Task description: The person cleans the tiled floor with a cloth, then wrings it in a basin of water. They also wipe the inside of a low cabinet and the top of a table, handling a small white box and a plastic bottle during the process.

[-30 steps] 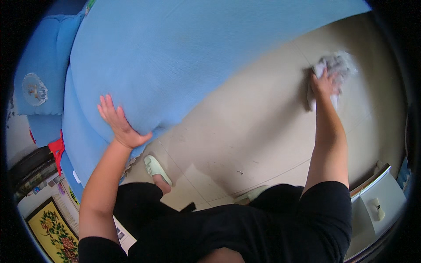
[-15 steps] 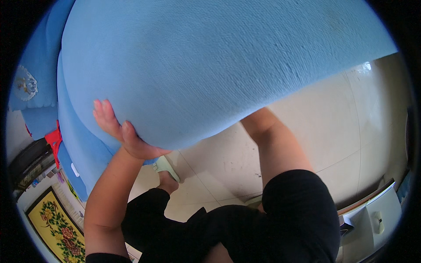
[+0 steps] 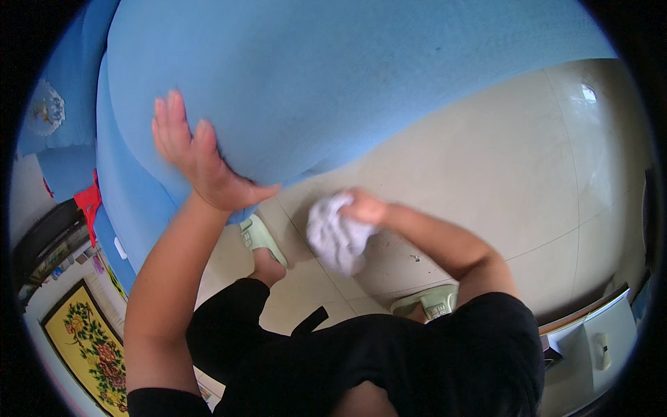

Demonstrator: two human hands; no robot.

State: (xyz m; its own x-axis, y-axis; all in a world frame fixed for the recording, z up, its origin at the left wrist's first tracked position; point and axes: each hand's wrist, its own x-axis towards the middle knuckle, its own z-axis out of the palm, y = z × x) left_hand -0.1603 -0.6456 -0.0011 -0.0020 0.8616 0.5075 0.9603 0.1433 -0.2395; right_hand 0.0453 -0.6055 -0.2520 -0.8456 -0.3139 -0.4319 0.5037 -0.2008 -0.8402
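A large piece of furniture in ribbed light-blue fabric, perhaps a sofa part, fills the upper view. My left hand presses against its near left corner, fingers stretched and thumb apart. Lower down, over the floor, my right hand grips a crumpled pale, whitish-lilac cloth. The cloth hangs bunched below the fingers, just off the blue edge. Both it and the right hand are a little blurred.
Pale floor tiles spread below and right. My feet wear light-green slippers. At the left are a red cloth, a clear dish on blue fabric and a framed flower picture. A white cabinet stands lower right.
My right hand has come out from under the blue edge, bringing the cloth into view. My left hand sits higher in the picture, and the blue edge has shifted up too.
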